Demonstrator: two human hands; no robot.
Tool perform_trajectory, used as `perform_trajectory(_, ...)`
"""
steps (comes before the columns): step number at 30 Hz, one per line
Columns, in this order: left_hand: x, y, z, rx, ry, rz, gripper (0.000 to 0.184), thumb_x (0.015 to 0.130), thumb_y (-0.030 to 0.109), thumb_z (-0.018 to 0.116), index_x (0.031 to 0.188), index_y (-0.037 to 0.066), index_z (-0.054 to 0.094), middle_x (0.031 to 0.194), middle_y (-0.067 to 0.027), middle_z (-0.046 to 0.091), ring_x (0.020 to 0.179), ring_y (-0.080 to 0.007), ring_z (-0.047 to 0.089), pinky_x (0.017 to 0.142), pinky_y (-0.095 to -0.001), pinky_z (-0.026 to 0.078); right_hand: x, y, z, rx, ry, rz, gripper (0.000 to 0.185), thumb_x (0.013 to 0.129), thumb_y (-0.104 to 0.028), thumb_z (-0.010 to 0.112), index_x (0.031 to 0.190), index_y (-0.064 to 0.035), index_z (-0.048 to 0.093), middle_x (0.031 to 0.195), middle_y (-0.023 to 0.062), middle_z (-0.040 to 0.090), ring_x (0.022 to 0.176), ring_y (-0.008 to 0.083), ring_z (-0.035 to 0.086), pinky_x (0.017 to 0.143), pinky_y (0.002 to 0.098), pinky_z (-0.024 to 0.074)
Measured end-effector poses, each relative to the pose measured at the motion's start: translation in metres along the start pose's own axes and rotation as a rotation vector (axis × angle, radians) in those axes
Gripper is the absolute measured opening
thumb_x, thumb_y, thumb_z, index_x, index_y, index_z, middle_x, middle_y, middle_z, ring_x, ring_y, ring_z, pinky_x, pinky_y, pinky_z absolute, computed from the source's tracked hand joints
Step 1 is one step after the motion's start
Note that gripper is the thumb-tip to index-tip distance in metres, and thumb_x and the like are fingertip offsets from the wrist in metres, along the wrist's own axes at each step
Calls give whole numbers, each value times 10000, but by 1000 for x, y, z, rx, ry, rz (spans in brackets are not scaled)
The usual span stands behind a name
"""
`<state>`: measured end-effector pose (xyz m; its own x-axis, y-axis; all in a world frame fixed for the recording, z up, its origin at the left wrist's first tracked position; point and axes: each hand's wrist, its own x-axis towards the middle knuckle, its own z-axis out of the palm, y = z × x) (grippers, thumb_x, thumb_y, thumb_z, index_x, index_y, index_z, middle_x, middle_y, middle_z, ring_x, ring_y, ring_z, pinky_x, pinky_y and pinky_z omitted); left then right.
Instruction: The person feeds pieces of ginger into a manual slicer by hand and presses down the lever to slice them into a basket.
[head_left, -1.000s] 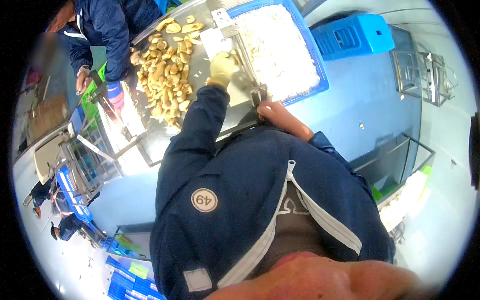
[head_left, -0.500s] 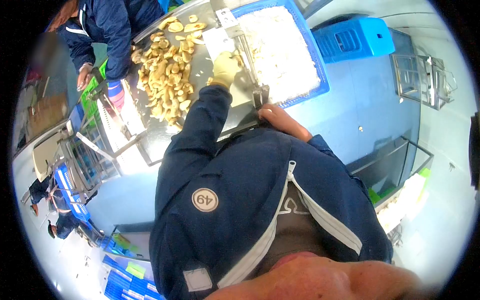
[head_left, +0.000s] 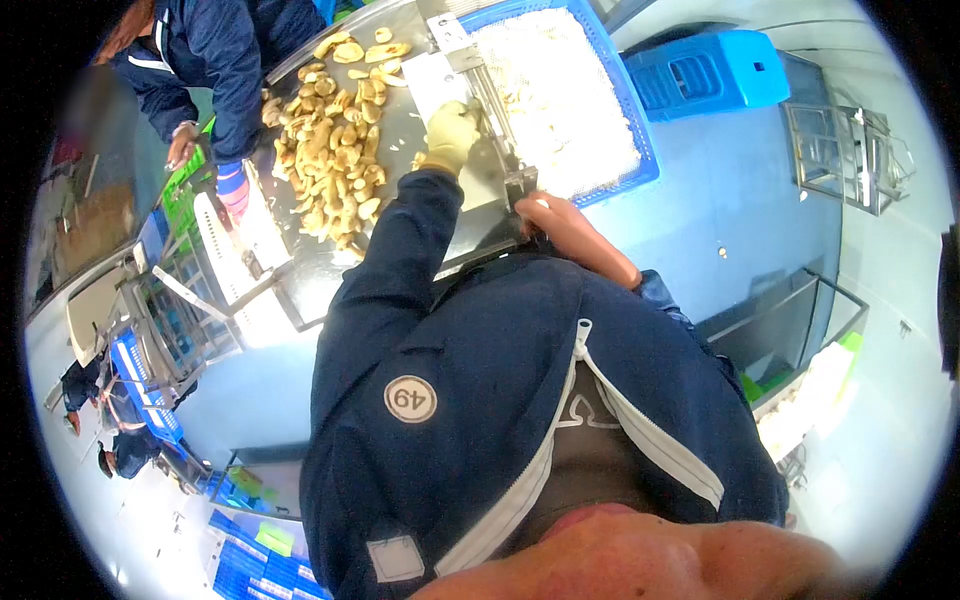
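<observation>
My left hand (head_left: pixel 452 136), in a pale yellow glove, rests curled on a white board beside a long metal cutter (head_left: pixel 490 105). What its fingers press on, if anything, is hidden. Bare, my right hand (head_left: pixel 541 212) closes round the near end of the cutter, where the handle is mostly covered by the fingers. A heap of tan, knobbly pieces (head_left: pixel 330 165) lies on the steel table left of my gloved hand. Just past the cutter on the right, a blue basket (head_left: pixel 648 165) holds a mass of white shreds or slices (head_left: pixel 560 100).
Across the table at upper left, a co-worker's gloved hand (head_left: pixel 233 195) is at a white board (head_left: pixel 262 225); their other hand (head_left: pixel 182 146) is bare. An upturned blue crate (head_left: pixel 705 75) stands right of the basket. Metal frames (head_left: pixel 845 155) stand at far right.
My right hand and the cutter's near end have shifted slightly, with the forearm more extended. My left hand stays nearly in place. The co-worker's bare hand has moved a little.
</observation>
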<state>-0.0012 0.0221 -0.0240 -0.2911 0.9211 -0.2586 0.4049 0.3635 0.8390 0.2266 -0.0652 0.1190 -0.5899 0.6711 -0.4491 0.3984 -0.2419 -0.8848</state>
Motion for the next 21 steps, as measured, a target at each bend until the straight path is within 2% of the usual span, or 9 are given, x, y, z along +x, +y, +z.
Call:
perform_trajectory(1,-1,-4,0,74,13,142,191,872,160,633,921,-22,665,728,-136,681,619,-192,655,601,-292,516,-2,-25,-3,49,2,68,339,921,-309,492,878,4,615,791,171,634,769,318,605,731,386,456)
perform_trajectory(3,3,-13,4,40,7,140,200,879,173,628,908,-21,671,712,-143,677,613,-198,655,609,-289,514,0,-26,-4,31,-4,103,341,920,-307,487,873,4,618,807,179,637,777,322,607,729,390,457)
perform_trajectory(5,12,-23,11,-182,-31,-153,198,885,172,622,910,-19,670,715,-140,676,611,-196,653,605,-293,514,5,18,5,-104,-22,43,346,917,-309,483,872,5,620,830,188,638,785,322,607,730,391,459)
perform_trajectory(9,0,3,0,-178,-54,-108,140,906,103,596,942,-26,638,737,-84,668,570,-158,624,532,-274,512,7,49,14,-166,18,25,359,909,-323,487,884,9,620,888,203,631,809,343,599,750,399,460)
perform_trajectory(12,5,-8,6,-170,-47,-95,147,904,102,596,954,-30,639,726,-81,666,566,-155,620,528,-275,505,3,32,12,-86,21,31,364,907,-326,482,877,11,617,829,168,632,792,300,605,735,374,462)
perform_trajectory(15,-8,17,-4,-112,-72,-149,149,902,99,596,965,-28,641,724,-79,665,563,-149,617,525,-273,498,-7,-50,-2,56,57,188,362,906,-321,479,848,9,619,761,122,625,764,244,605,710,345,458)
perform_trajectory(16,-9,22,-4,-89,-75,-159,150,902,100,595,969,-27,642,725,-79,665,564,-149,617,527,-274,497,-3,-43,-3,93,44,97,360,907,-314,476,818,3,622,731,89,625,743,200,600,684,327,452)
perform_trajectory(19,-9,15,0,-70,-4,-138,150,895,101,596,977,-13,650,737,-81,670,585,-150,624,548,-271,498,0,-17,4,16,33,127,363,906,-315,481,810,5,622,743,120,633,734,242,606,688,355,456)
perform_trajectory(21,-2,-13,14,-54,38,-62,140,888,95,598,964,-7,657,739,-80,672,594,-151,627,557,-269,498,10,43,12,-81,0,-1,360,908,-310,478,837,15,616,793,171,636,765,314,607,713,395,461)
